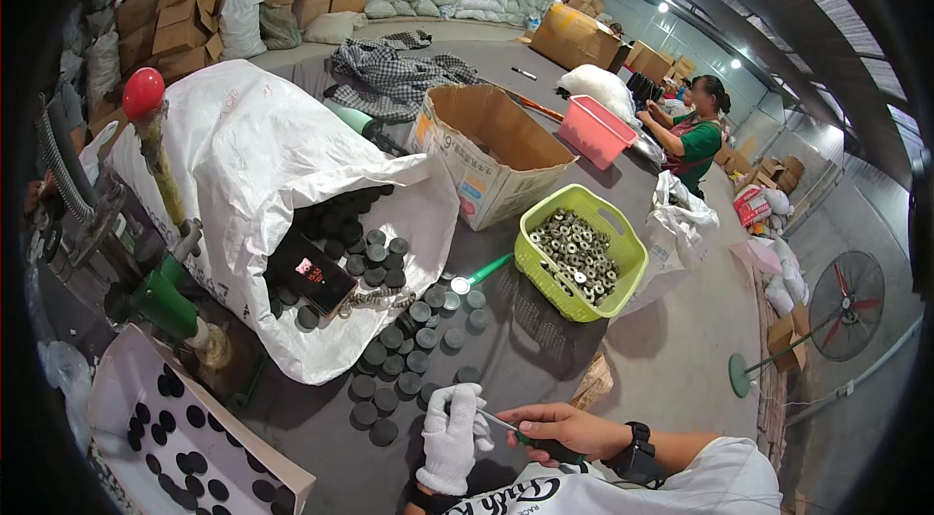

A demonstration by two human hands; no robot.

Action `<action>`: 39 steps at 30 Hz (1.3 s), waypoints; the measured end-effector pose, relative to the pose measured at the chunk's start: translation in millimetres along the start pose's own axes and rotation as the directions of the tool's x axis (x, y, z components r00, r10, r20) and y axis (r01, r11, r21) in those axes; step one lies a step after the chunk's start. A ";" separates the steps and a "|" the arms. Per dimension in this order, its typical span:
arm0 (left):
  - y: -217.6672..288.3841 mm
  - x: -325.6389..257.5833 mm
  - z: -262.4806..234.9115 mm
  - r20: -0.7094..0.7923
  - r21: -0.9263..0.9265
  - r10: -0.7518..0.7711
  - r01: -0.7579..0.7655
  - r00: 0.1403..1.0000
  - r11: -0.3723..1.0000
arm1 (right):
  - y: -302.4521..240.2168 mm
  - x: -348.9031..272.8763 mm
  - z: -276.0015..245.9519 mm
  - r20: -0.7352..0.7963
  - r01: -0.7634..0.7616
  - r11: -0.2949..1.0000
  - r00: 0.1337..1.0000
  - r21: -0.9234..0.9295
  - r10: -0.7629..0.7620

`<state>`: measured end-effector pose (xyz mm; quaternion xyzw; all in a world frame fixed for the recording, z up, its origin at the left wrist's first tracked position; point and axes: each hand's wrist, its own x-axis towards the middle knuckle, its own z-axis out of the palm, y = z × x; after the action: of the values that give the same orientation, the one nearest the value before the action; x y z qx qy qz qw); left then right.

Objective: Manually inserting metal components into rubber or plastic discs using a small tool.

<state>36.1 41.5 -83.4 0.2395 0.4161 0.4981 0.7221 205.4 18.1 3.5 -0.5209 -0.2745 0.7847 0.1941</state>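
Note:
My left hand (pixel 450 442), in a white knitted glove, is closed with its fingers curled; what they pinch is hidden. My right hand (pixel 574 431), bare with a dark watch at the wrist, grips a screwdriver (pixel 553 449) by its green and black handle. The metal shaft points left and reaches the gloved fingers. Just beyond my left hand, black round discs (pixel 416 360) lie scattered on the grey cloth-covered table (pixel 501 350). More discs spill from a white woven sack (pixel 224 126), where a phone (pixel 309 272) rests on them.
A lime-green basket (pixel 637 267) of small metal parts stands beyond my hands, beside a green-handled tool (pixel 482 274). Behind are an open cardboard box (pixel 457 165) and a pink basket (pixel 595 131). At left are a red-knobbed hand press (pixel 165 306) and a white tray (pixel 122 369). A co-worker (pixel 693 141) sits farther off.

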 end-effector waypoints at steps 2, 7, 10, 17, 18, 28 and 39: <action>-1.4 1.0 -3.7 0.020 -0.051 -0.051 0.052 0.998 0.997 | 1.8 2.4 -3.4 0.025 -0.013 0.997 1.000 0.073 0.011; 11.4 -0.2 7.0 -0.010 0.114 -0.088 0.089 0.996 0.989 | -13.3 3.3 -11.9 0.029 -0.018 0.978 0.999 -0.207 0.025; 7.6 -0.8 4.3 0.027 0.198 -0.086 0.079 0.996 0.977 | -41.4 4.9 -22.7 0.095 -0.039 0.817 0.989 -0.575 0.114; 7.9 -0.7 -0.3 0.061 0.188 -0.081 0.068 0.995 0.980 | -44.6 19.7 -38.6 0.485 0.511 0.102 0.851 -0.854 -0.203; 9.3 -0.6 -0.1 0.052 0.175 -0.093 0.083 0.994 0.981 | -47.5 17.6 -35.5 0.485 0.511 0.102 0.851 -0.853 -0.203; 21.7 4.5 -9.2 0.122 -0.030 -0.261 0.267 0.958 0.963 | -52.5 23.8 -29.2 0.641 0.409 -0.665 0.755 -0.625 -0.138; 23.0 -2.7 -2.4 0.345 0.279 -0.329 0.239 0.879 0.930 | -100.9 20.8 -38.0 0.687 0.656 -0.335 0.726 -0.677 0.035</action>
<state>21.6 47.8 -66.2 0.3500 0.3506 0.2782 0.8229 234.5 117.2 40.9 -0.1663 -0.9405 0.2680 -0.1266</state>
